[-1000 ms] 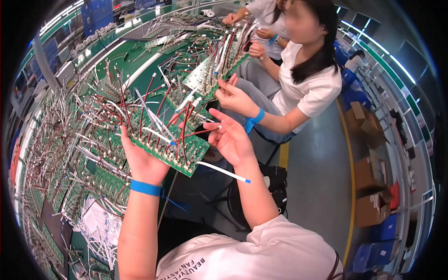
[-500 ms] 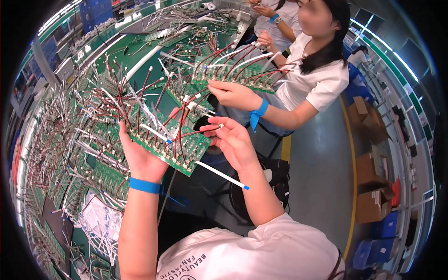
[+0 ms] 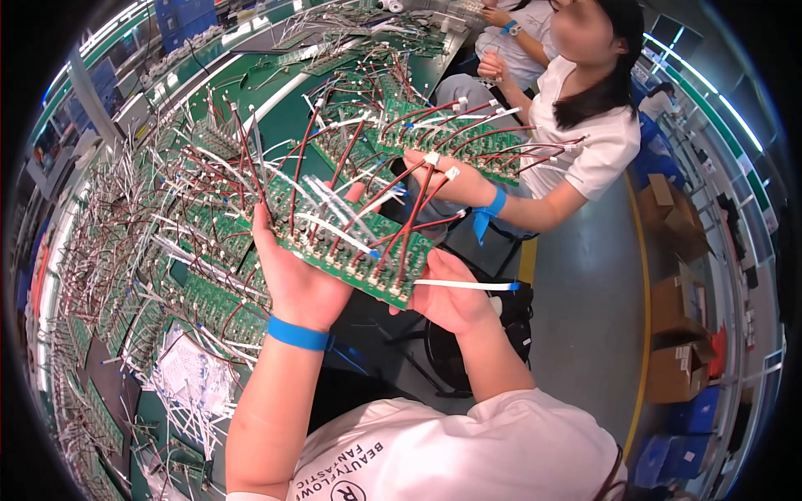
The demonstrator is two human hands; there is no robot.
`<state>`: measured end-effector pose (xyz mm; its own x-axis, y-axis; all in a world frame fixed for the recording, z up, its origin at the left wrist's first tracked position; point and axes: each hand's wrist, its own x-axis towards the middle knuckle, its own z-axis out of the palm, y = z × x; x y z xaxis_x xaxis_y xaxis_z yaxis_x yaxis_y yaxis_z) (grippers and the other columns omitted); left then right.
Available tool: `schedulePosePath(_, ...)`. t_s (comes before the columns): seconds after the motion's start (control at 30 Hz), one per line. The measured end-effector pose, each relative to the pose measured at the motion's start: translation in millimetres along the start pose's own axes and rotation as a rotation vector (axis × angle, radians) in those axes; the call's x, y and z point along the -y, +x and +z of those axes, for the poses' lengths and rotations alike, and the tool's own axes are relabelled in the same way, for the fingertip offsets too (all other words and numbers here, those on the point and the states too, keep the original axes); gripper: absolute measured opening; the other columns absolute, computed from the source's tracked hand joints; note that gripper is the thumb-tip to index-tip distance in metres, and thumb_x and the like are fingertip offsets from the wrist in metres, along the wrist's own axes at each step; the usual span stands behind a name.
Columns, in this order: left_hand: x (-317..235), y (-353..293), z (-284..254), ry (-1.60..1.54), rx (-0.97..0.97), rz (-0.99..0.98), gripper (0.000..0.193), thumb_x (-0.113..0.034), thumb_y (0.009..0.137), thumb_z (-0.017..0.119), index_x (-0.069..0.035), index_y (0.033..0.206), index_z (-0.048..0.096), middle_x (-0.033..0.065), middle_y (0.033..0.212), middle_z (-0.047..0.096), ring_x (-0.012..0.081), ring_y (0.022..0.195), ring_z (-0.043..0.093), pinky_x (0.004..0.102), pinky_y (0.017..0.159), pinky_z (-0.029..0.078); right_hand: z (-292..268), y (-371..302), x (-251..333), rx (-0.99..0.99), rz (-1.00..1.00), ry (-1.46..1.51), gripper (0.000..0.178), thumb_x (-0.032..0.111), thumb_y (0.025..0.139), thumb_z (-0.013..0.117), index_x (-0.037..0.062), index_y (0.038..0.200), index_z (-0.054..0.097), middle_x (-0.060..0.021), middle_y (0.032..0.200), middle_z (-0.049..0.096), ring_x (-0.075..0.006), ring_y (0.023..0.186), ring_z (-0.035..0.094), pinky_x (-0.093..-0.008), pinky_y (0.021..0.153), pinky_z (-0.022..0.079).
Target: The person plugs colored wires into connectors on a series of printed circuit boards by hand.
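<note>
Fingers (image 3: 355, 193) of the left hand (image 3: 302, 280): curved under the circuit board (image 3: 334, 265), with the thumb laid along its left end. Fingers of the right hand (image 3: 458, 298): closed about the board's right corner, thumb against the edge. By both hands the board is held aloft, tilted, off the counter's edge.

Fitted to the board: a row of red-and-black leads (image 3: 408, 219), seated at the near edge, white plugs at their free ends; one white flat cable (image 3: 468, 285), blue-tipped, run out over the right hand; a second blue-tipped flat cable (image 3: 338, 234), laid across the board's face.

State of work: the near-edge row is judged to be largely populated. Free lead ends are left unjoined. Whether any socket is left vacant cannot be told under the tangle.

Left wrist: one blue band (image 3: 298, 334).

Beside the left forearm: one clear plastic bag (image 3: 194, 371), with loose white cables (image 3: 196, 427) spilled next to it.

On the green counter (image 3: 288, 125): wired boards (image 3: 213, 305), heaped in layers to the left; their completeness cannot be told.

Beyond the right hand: a second wired board (image 3: 468, 138), held by a co-worker (image 3: 606, 163), whose near wrist is circled by a blue strap (image 3: 489, 213).

Far right, past a yellow floor line (image 3: 645, 317): cardboard boxes (image 3: 675, 371) and blue bins (image 3: 664, 459).
</note>
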<state>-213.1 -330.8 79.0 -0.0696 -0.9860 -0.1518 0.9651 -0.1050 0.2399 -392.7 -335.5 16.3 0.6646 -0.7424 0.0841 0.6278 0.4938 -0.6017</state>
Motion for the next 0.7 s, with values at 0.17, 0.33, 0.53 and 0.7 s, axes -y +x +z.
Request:
schedulePosePath(0.17, 21, -20, 5, 0.041, 0.195, -0.064, 0.073, -0.063, 0.085, 0.033, -0.006, 0.13, 0.04, 0.0188, 0.127, 0.046, 0.036, 0.115, 0.045, 0.0508, 0.099, 0.032, 4, -16, -4, -0.109, -0.131, 0.041, 0.045, 0.027, 0.093, 0.041, -0.0032, 0.127, 0.038, -0.0219, 0.119, 0.052, -0.0359, 0.1, 0.058, -0.0522, 0.07, 0.053)
schedulePosePath(0.33, 39, -31, -6, 0.521, 0.345, -0.024, 0.059, -0.043, 0.086, 0.056, -0.007, 0.129, 0.042, 0.0066, 0.122, 0.052, 0.0209, 0.114, 0.048, 0.0385, 0.098, 0.036, -9, -52, 18, -0.079, -0.24, 0.261, 0.046, 0.036, 0.093, 0.035, -0.0023, 0.117, 0.046, -0.0221, 0.112, 0.056, -0.037, 0.089, 0.061, -0.051, 0.061, 0.054)
schedulePosePath(0.53, 44, -46, 1, 0.782, 0.502, -0.07, 0.067, -0.006, 0.07, 0.074, -0.002, 0.128, 0.04, 0.0069, 0.12, 0.052, 0.016, 0.11, 0.049, 0.0331, 0.092, 0.041, -29, -103, 46, 0.01, -0.333, 0.248, 0.038, 0.031, 0.094, 0.035, 0.0105, 0.117, 0.056, -0.013, 0.119, 0.057, -0.0309, 0.119, 0.045, -0.0521, 0.105, 0.024)
schedulePosePath(0.7, 43, -51, -9, 0.837, 0.574, -0.021, 0.078, -0.003, 0.068, 0.075, -0.001, 0.133, 0.032, 0.0076, 0.123, 0.048, 0.0143, 0.109, 0.048, 0.0313, 0.09, 0.043, -3, -101, 42, 0.103, -0.297, 0.31, 0.038, 0.033, 0.093, 0.036, 0.0123, 0.121, 0.052, -0.0124, 0.127, 0.05, -0.0319, 0.12, 0.043, -0.0528, 0.103, 0.027)
